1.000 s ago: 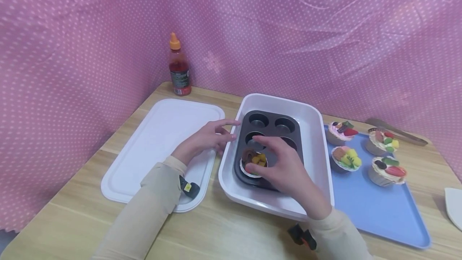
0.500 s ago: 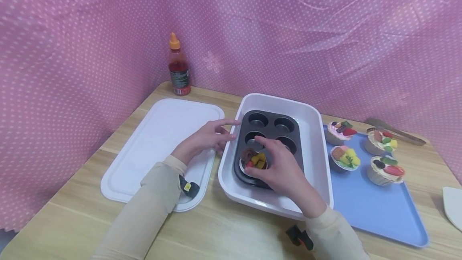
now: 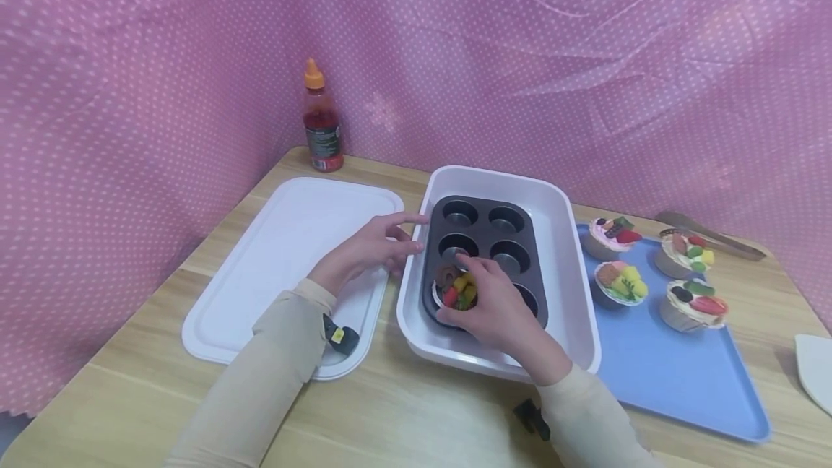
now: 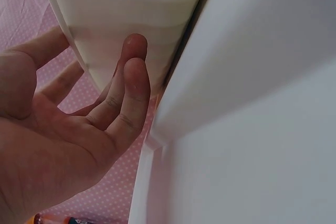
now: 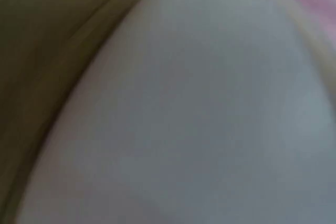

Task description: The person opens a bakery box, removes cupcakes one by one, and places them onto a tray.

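A dark muffin tin (image 3: 482,233) lies inside a white plastic bin (image 3: 560,258) in the head view. In its near-left cup sits a cupcake (image 3: 447,293) with a brown swirl and red, orange and green toppings. My right hand (image 3: 499,309) reaches over the bin's near side and grips the cupcake between thumb and fingers, hiding its right side. At the bin's left side is my left hand (image 3: 370,248), its relaxed fingers against the wall, index fingertip at the rim. The left wrist view shows this hand (image 4: 73,129) beside the bin's outer wall.
A white tray (image 3: 273,266) lies on the left under my left forearm. On the right a blue tray (image 3: 676,381) carries several fruit-topped cupcakes (image 3: 694,305). A sauce bottle (image 3: 322,128) and tongs (image 3: 708,235) stand or lie toward the back; a white piece (image 3: 815,370) is far right.
My right thumb and fingers have closed in on the cupcake, whose toppings have turned a little. The bin and tin have shifted slightly left and away. The left hand has stayed nearly still.
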Action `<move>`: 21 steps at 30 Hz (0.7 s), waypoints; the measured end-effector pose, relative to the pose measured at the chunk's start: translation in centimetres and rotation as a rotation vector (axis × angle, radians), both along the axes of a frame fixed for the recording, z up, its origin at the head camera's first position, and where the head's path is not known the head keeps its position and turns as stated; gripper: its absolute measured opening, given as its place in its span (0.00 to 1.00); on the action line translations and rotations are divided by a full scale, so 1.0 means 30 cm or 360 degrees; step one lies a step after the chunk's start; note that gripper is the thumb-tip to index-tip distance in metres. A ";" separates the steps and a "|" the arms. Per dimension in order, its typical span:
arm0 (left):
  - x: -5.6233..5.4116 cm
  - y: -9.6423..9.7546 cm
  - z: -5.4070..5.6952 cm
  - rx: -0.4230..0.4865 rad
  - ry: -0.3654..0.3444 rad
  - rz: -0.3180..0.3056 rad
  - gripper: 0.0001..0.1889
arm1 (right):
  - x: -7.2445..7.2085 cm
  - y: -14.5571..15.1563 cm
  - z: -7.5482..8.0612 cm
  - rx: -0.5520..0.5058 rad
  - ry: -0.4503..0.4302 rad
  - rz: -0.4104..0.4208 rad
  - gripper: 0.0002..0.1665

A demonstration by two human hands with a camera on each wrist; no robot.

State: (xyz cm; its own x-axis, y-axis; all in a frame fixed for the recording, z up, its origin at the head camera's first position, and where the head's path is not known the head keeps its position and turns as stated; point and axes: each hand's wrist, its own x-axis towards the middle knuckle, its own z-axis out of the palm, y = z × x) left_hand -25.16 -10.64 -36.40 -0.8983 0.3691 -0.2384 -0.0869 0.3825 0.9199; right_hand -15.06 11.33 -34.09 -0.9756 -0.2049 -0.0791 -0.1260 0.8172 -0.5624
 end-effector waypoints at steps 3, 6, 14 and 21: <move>-0.001 0.002 -0.001 -0.0008 0.0014 0.0002 0.28 | 0.000 -0.002 -0.010 0.0026 0.0017 -0.0022 0.51; 0.001 0.004 0.002 -0.0029 0.0030 0.0001 0.28 | 0.001 0.000 -0.015 0.0028 0.0029 -0.0041 0.50; -0.002 0.004 -0.002 -0.0041 0.0005 0.0019 0.28 | 0.004 -0.006 -0.016 0.0023 0.0035 -0.0042 0.47; 0.001 -0.004 -0.003 -0.0039 0.0012 0.0028 0.28 | 0.002 -0.008 -0.017 0.0015 0.0043 -0.0032 0.45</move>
State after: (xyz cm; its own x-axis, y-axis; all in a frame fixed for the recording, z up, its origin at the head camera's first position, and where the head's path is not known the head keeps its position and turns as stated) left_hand -25.12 -10.77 -36.50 -0.9064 0.3475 -0.2402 -0.0869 0.4031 0.9110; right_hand -15.01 11.08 -34.59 -0.9813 -0.1849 -0.0543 -0.1249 0.8249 -0.5513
